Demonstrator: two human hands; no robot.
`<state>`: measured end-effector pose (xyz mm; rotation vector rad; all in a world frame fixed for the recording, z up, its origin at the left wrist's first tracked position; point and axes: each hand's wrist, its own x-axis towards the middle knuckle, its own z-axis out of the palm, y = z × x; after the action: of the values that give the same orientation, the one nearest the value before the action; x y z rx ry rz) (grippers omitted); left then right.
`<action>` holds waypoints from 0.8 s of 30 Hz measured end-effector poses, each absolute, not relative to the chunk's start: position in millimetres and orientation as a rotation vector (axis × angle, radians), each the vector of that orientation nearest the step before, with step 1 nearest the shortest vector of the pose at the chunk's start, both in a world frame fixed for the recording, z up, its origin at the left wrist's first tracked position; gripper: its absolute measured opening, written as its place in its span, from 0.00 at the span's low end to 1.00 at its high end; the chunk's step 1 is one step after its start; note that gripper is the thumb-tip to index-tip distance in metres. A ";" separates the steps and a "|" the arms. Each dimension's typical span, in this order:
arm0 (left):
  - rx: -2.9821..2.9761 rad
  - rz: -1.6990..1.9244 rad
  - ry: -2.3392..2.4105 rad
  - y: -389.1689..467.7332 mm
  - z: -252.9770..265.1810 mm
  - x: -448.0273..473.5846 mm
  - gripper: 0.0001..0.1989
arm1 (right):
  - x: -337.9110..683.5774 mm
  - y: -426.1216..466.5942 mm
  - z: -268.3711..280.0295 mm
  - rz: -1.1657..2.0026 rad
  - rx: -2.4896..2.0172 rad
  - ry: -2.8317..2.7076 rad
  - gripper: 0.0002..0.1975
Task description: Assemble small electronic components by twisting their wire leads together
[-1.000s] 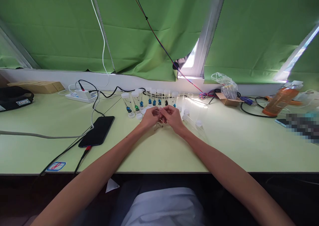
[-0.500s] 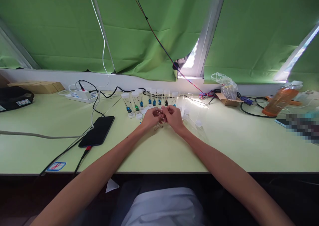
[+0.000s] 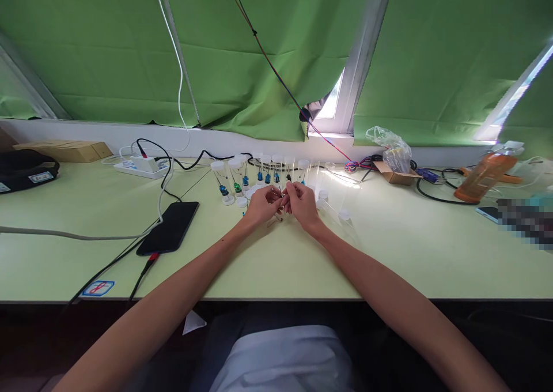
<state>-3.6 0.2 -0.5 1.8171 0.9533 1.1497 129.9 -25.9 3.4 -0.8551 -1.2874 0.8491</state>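
Note:
My left hand [image 3: 264,205] and my right hand [image 3: 301,203] meet over the table, fingers pinched together around something small and thin that I cannot make out. Just below the fingers, thin wire-like pieces [image 3: 275,220] lie on the tabletop. Behind the hands stands a row of clear tubes with white caps; a front-left tube [image 3: 221,180] holds a blue piece on a thin stem, and its neighbour [image 3: 235,178] holds a green one. To the right of my right hand, clear tubes with white ends [image 3: 344,214] lie on their sides.
A black phone [image 3: 168,227] with a cable plugged in lies at left, near a power strip [image 3: 142,166]. On the right are a small open carton [image 3: 395,176] with a plastic bag, coiled cables, and a bottle of orange drink [image 3: 488,176]. The table's front edge [image 3: 280,299] runs below my forearms.
The fingers of both hands have shifted slightly, with the right fingertips a little farther from the left ones. The tubes and other things stay where they were.

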 end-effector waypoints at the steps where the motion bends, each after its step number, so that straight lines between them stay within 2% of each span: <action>1: 1.822 1.150 0.961 0.3 -0.3 -3.7 0.16 | 130.0 -26.3 3.7 0.858 -0.852 -1.280 0.22; 7: 1.875 1.164 1.034 -0.8 1.4 -3.6 0.12 | 132.5 -24.6 0.9 0.917 -0.807 -1.268 0.20; 17: 1.758 1.196 1.072 0.6 4.6 -2.6 0.13 | 130.9 -18.7 -0.2 1.108 -0.698 -1.208 0.19; 24: 1.678 1.189 1.109 -3.7 9.8 -3.2 0.06 | 131.9 -21.0 1.9 1.184 -0.593 -1.237 0.16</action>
<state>-3.2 -3.7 9.8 1.6784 1.1089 1.1890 131.9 -21.0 1.9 -0.5935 -1.2366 1.1835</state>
